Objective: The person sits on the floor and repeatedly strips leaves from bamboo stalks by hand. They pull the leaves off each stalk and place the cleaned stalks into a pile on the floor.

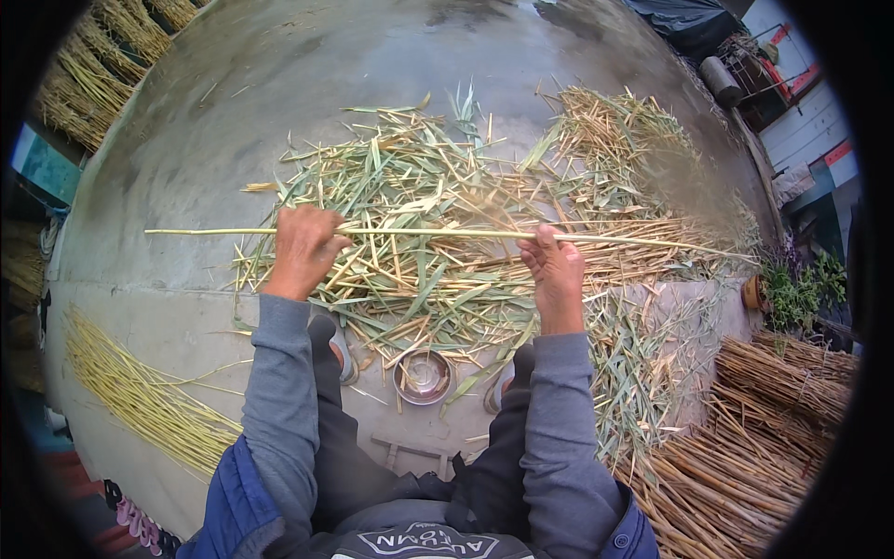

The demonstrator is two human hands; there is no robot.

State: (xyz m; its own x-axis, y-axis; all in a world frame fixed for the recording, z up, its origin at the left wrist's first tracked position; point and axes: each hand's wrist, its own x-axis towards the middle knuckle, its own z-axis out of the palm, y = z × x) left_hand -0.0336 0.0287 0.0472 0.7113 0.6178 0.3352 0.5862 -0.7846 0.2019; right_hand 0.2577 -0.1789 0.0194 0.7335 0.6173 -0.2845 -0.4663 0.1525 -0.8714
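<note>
A long, thin, pale yellow-green reed stalk point(428, 232) lies crosswise in front of me, above a heap of leaf strips. My left hand point(307, 244) is closed round it left of its middle, and the stalk's bare end sticks out to the left. Farther right, my right hand point(557, 270) pinches the same stalk between thumb and fingers. Its thin tip runs on to the right over the litter. Below the hands spreads the heap of green and straw-coloured leaves and sheaths point(400, 186). A round metal bowl point(425, 376) stands between my feet.
Stripped yellow-green stalks point(149, 391) lie at the lower left. Brown, unpeeled reeds point(736, 475) are piled at the lower right, near a green plant point(805, 279). Bundles point(98, 70) lean at the far left. Concrete floor point(372, 56) stretches beyond the heap.
</note>
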